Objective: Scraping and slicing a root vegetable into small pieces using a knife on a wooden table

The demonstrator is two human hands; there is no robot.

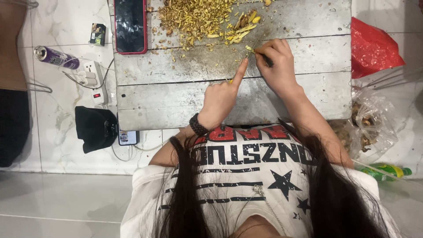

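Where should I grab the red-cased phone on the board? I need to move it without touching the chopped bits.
Grip the phone by its long red edges near the lower end, coming from the left: it lies flat, screen up, and the chopped pile sits to its right.

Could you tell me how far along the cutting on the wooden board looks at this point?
A good amount looks done: a heap of chopped yellowish pieces lies at the far side of the wooden board. In hand, the left hand steadies a thin stalk with one finger while the right hand works at it. What remains cannot be told; no uncut pile is clearly visible.
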